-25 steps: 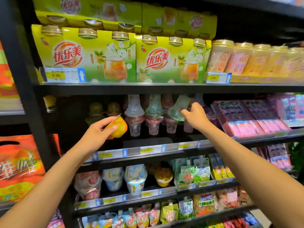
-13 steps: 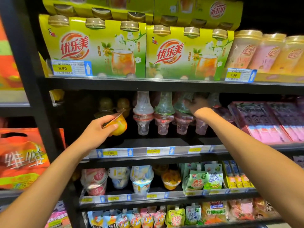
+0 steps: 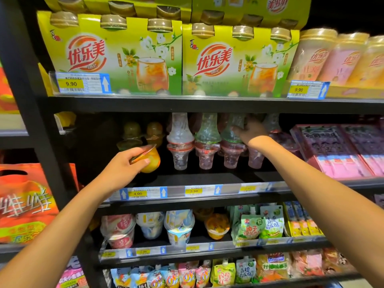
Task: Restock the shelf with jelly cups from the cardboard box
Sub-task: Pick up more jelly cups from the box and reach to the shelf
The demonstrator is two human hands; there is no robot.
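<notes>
**Orange jelly cup held over the middle shelf's left end**

The jelly cup [image 3: 152,161] is a small round tub of glossy clear plastic with an orange filling and a flat foil lid, and it is tipped on its side. The left hand [image 3: 124,165] grasps it with the fingers across the lid and the thumb on the wall below. It is held in the air above the left part of the black middle shelf [image 3: 207,179], not set down.

Behind it, deep in shadow, stand two stacks of domed amber cups [image 3: 133,134]. Just to its right runs a row of clear cone cups [image 3: 180,142] stacked mouth to mouth (hourglass outlines, pink or green inside). The right hand [image 3: 252,132] reaches in among their upper halves with its thumb against a green-tinted one. Its fingers are lost in the dark, so I cannot tell whether it grips.

The upper shelf's front edge hangs low over that row. On the upper shelf sit green cardboard packs [image 3: 116,59] with gold caps poking through their tops. To the right of the cones lie flat pink boxes [image 3: 336,150].
</notes>
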